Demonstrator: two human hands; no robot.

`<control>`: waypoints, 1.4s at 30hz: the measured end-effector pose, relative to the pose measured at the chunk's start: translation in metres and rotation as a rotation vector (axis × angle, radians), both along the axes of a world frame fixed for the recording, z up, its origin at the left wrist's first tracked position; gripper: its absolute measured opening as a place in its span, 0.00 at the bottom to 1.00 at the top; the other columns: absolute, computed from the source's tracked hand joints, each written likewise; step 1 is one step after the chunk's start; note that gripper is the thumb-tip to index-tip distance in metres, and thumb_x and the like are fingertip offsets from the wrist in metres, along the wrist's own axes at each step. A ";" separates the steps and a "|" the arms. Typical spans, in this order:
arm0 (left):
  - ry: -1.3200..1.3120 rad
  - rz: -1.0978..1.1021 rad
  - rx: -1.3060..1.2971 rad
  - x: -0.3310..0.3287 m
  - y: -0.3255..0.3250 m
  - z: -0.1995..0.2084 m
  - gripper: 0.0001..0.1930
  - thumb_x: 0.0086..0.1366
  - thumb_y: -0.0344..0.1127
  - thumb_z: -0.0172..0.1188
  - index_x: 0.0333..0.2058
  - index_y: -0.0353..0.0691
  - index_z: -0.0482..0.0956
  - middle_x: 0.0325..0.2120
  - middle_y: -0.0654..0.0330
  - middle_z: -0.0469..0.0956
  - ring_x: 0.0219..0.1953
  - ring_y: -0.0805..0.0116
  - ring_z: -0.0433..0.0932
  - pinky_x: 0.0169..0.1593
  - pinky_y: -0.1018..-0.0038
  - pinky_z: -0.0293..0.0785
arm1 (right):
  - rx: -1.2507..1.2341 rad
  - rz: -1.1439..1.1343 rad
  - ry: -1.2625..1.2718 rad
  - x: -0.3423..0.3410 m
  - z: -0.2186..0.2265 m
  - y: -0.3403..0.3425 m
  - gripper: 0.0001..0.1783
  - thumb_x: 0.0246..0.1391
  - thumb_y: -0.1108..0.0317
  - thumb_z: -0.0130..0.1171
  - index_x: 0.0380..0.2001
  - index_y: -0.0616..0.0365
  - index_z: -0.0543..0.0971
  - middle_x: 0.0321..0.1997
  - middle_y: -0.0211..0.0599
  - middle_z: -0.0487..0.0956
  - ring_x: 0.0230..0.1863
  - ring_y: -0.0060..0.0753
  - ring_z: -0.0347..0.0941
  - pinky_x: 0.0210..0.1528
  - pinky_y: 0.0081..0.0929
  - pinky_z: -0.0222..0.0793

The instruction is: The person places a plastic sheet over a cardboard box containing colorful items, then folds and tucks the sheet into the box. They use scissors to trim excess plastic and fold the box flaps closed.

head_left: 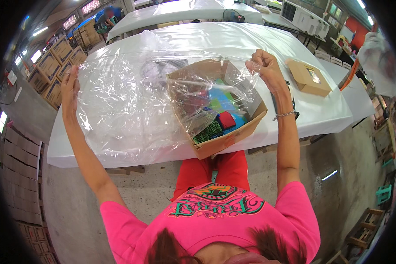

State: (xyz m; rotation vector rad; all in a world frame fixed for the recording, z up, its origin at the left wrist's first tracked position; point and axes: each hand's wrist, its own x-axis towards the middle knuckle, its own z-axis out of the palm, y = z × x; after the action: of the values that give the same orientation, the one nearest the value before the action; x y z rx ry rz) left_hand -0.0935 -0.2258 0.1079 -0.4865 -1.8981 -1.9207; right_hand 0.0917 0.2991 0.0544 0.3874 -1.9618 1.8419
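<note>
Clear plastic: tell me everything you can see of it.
The clear plastic looks thin, colourless and glossy, creased all over with bright glints. It spans loosely between the hands: the right hand pinches its upper right; the left hand is at its left edge, grip unclear. Its left part spreads over the table; its right part crosses the open box, whose contents show through. Sheet or bag: can't tell.

Head-worn fisheye, close in, facing down and forward: pink shirt [273, 220] at 6 o'clock, white table [314, 112] centre to 12.
</note>
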 end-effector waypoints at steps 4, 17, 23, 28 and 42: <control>-0.010 0.025 -0.045 -0.002 -0.009 -0.002 0.20 0.63 0.48 0.60 0.43 0.36 0.78 0.26 0.73 0.70 0.16 0.89 0.52 0.19 0.87 0.45 | 0.048 -0.008 0.080 0.003 -0.002 0.002 0.19 0.45 0.78 0.64 0.17 0.51 0.63 0.24 0.21 0.65 0.30 0.16 0.63 0.35 0.17 0.60; -0.056 0.013 -0.094 -0.003 -0.005 -0.015 0.21 0.62 0.51 0.61 0.41 0.37 0.79 0.22 0.74 0.64 0.16 0.88 0.51 0.19 0.87 0.44 | 0.033 -0.037 0.141 0.011 -0.004 0.002 0.17 0.44 0.80 0.64 0.17 0.51 0.65 0.26 0.22 0.68 0.33 0.15 0.65 0.37 0.18 0.63; -0.064 -0.003 -0.071 0.002 0.002 -0.004 0.20 0.62 0.49 0.62 0.41 0.36 0.79 0.23 0.74 0.63 0.17 0.87 0.51 0.20 0.87 0.44 | -0.029 -0.020 0.182 0.009 -0.001 -0.008 0.17 0.44 0.82 0.62 0.17 0.52 0.64 0.25 0.25 0.68 0.28 0.16 0.63 0.29 0.16 0.59; -0.063 0.029 -0.106 -0.007 -0.005 -0.007 0.19 0.61 0.49 0.62 0.40 0.37 0.80 0.23 0.75 0.63 0.18 0.87 0.51 0.22 0.87 0.44 | 0.029 -0.044 0.036 0.007 -0.011 -0.005 0.17 0.46 0.82 0.60 0.17 0.52 0.64 0.22 0.24 0.67 0.25 0.17 0.62 0.29 0.16 0.58; 0.316 0.039 -0.628 0.049 0.094 0.061 0.21 0.59 0.56 0.59 0.41 0.46 0.80 0.31 0.71 0.73 0.30 0.80 0.65 0.35 0.83 0.59 | 0.719 -0.267 0.124 -0.019 0.047 -0.027 0.17 0.59 0.56 0.56 0.44 0.56 0.77 0.42 0.32 0.79 0.42 0.26 0.71 0.47 0.25 0.66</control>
State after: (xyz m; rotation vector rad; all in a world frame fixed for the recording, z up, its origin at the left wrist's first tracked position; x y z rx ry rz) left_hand -0.0444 -0.1313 0.1688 -0.8634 -2.2335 -1.1014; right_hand 0.0728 0.2721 0.1015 0.4056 -2.3953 0.8874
